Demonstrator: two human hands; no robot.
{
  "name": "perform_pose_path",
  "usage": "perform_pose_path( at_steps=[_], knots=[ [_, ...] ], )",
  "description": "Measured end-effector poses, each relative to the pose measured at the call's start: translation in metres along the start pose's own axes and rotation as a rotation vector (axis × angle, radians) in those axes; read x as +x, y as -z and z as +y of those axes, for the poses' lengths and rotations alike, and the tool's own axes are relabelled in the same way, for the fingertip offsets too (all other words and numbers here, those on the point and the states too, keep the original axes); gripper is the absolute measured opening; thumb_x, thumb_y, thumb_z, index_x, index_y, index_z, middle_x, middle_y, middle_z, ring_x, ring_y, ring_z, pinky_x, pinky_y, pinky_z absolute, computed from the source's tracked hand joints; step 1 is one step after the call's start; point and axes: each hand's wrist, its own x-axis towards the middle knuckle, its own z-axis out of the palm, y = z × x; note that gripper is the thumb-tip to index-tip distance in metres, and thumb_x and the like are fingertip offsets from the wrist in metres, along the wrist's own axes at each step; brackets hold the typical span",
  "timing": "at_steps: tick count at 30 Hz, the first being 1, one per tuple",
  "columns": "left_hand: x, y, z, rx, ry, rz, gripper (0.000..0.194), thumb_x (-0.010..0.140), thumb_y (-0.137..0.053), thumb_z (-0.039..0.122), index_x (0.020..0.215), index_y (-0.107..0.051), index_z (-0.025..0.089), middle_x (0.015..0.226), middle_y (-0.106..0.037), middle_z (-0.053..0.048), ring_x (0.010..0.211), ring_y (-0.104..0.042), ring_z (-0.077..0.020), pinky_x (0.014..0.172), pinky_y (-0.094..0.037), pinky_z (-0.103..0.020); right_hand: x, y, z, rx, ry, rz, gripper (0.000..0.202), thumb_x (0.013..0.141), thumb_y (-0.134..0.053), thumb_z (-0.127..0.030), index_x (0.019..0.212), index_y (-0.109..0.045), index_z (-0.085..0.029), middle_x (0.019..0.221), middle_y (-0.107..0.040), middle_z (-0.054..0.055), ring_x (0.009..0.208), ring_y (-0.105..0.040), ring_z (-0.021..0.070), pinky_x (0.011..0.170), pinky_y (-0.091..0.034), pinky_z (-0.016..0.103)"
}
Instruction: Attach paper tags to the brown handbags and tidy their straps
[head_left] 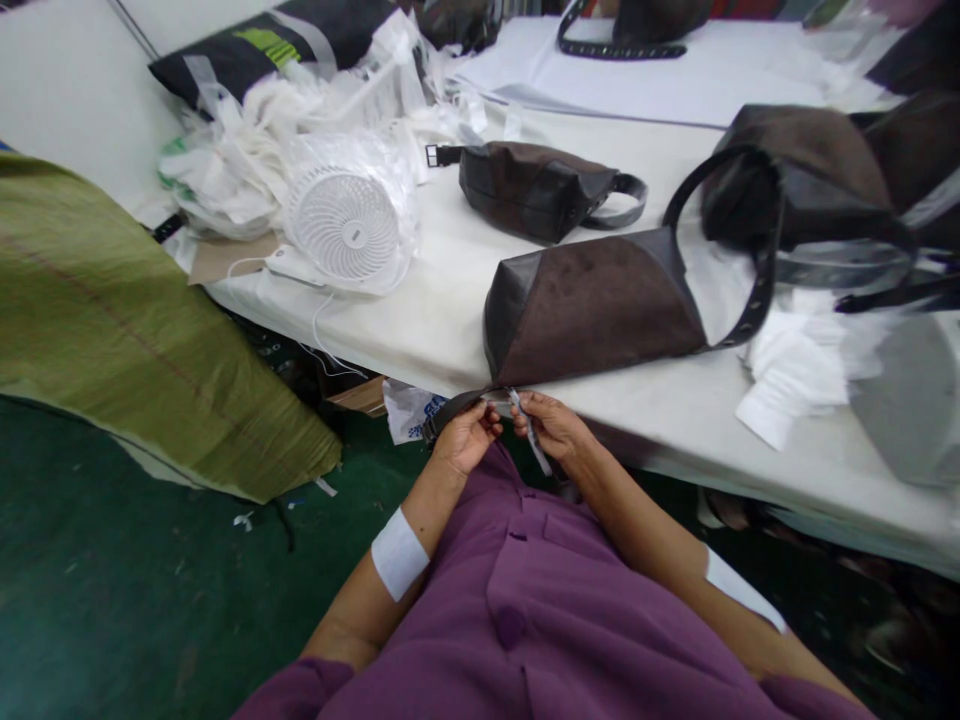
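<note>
At table edge [360, 330], L hand [470, 437] pinched by strap [459, 405]; R hand [551, 425] clamped on thin strip [531, 435]; brown bag [600, 305] on table, just beyond grip; L contents unclear.

fan [352, 225] left of bags [600, 305] on table [420, 325]

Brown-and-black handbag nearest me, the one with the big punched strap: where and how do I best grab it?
I'd take the long strap at its outer curve, from your right, fingers through the loop. It arches well clear of the handbag, leaving an opening. Stay on the near side, since another bag crowds it from behind.
</note>
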Motion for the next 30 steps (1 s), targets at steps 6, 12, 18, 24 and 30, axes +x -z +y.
perform_pose_path(
  at_steps=[6, 12, 18, 24, 30],
  knots=[
    [-0.014, -0.02, -0.005, 0.035, -0.104, 0.001, 0.016, 0.065, -0.074, 0.017, 0.074, -0.06, 0.015, 0.076, -0.061, -0.001, 0.064, -0.052, -0.0084, 0.058, -0.04, -0.023, -0.001, -0.005, 0.003, -0.099, 0.151, 0.144, 0.026, 0.056, -0.077, -0.021, 0.071, -0.056, -0.017, 0.057, -0.056, -0.003, 0.047, -0.046, 0.0075, 0.046, -0.039, 0.021],
    [-0.014, -0.032, -0.018, 0.164, -0.236, 0.022, 0.017, 0.061, -0.074, 0.019, 0.07, -0.061, 0.015, 0.076, -0.06, 0.0, 0.06, -0.048, -0.0066, 0.057, -0.037, -0.021, -0.006, -0.014, 0.01, -0.192, 0.272, 0.231, 0.025, 0.052, -0.076, -0.026, 0.066, -0.057, -0.017, 0.056, -0.056, -0.003, 0.047, -0.044, 0.0072, 0.045, -0.036, 0.021],
    [-0.012, -0.036, -0.027, 0.453, -0.46, 0.089, 0.008, 0.065, -0.069, 0.023, 0.069, -0.067, 0.016, 0.066, -0.061, 0.0, 0.057, -0.046, -0.0079, 0.057, -0.036, -0.022, -0.006, -0.012, 0.015, -0.113, 0.318, 0.26, 0.026, 0.053, -0.076, -0.028, 0.066, -0.056, -0.017, 0.055, -0.054, -0.004, 0.044, -0.043, 0.0067, 0.042, -0.033, 0.021],
    [-0.018, -0.041, -0.029, 0.604, -0.593, 0.132, 0.005, 0.069, -0.066, 0.022, 0.07, -0.067, 0.017, 0.071, -0.064, -0.002, 0.067, -0.055, -0.0131, 0.07, -0.044, -0.026, -0.006, -0.008, 0.015, -0.141, 0.284, 0.243, 0.025, 0.054, -0.074, -0.03, 0.068, -0.059, -0.016, 0.056, -0.055, -0.003, 0.044, -0.041, 0.0066, 0.042, -0.031, 0.021],
    [-0.022, -0.038, -0.026, 0.869, -0.653, 0.112, 0.007, 0.074, -0.063, 0.024, 0.075, -0.069, 0.02, 0.077, -0.066, -0.003, 0.077, -0.058, -0.0178, 0.08, -0.043, -0.03, -0.006, -0.008, 0.015, -0.182, 0.32, 0.311, 0.025, 0.054, -0.073, -0.031, 0.067, -0.058, -0.016, 0.053, -0.052, -0.003, 0.045, -0.04, 0.0071, 0.042, -0.031, 0.02]
  ],
)
